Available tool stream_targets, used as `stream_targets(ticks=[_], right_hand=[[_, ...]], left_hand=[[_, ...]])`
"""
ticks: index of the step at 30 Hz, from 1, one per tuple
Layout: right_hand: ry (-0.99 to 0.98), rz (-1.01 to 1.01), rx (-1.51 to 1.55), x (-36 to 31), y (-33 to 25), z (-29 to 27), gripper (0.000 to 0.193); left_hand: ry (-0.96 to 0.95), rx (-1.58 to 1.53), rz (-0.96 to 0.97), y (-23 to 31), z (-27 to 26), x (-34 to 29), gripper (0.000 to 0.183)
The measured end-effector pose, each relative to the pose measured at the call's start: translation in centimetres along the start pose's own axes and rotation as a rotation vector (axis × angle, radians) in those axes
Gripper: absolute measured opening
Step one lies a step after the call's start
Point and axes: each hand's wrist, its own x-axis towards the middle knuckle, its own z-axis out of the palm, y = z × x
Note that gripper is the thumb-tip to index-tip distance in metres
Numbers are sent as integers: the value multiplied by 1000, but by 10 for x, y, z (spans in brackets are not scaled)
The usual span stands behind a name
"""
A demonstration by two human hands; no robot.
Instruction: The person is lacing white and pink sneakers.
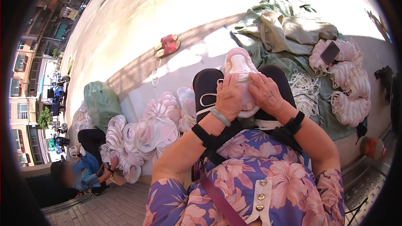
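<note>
A pale pink and white shoe upper [239, 63] lies across my lap between my thighs, its toe pointing away from me. My left hand [229, 97] grips its left side, fingertips near the lacing area. From the other side, my right hand [266, 94] holds it, with fingers bent over the opening. A white shoelace [208, 99] loops out on the left beside my left hand. Whether any fingertip also pinches the lace is hidden.
Flat pale shoe pieces [155, 132] are heaped left, near a green sack [101, 105] and a seated person [86, 171]. White laces [305, 92] lie right on green cloth [289, 60], beside bundled pink uppers [351, 86] with a phone [330, 53] on top. Red sandals [168, 46] lie ahead.
</note>
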Motion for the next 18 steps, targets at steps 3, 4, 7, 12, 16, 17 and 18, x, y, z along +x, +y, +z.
stream_targets(ticks=[3, 4, 7, 12, 16, 17, 18], right_hand=[[22, 16, 24, -5, 4, 6, 12], [53, 28, 39, -6, 5, 7, 12], [97, 62, 51, -7, 4, 9, 12], [102, 101, 106, -5, 1, 10, 11], [89, 215, 156, -4, -3, 12, 9], [87, 216, 154, -3, -3, 11, 9], [96, 238, 164, -1, -3, 11, 8]], left_hand=[[100, 29, -39, 8, 5, 4, 16], [85, 20, -34, 8, 5, 6, 16], [59, -72, -29, 3, 0, 8, 16], [72, -226, -5, -15, -1, 4, 15], [128, -110, -47, -3, 7, 6, 11], [142, -80, -57, -1, 9, 6, 10], [142, -83, -57, -1, 10, 6, 10]])
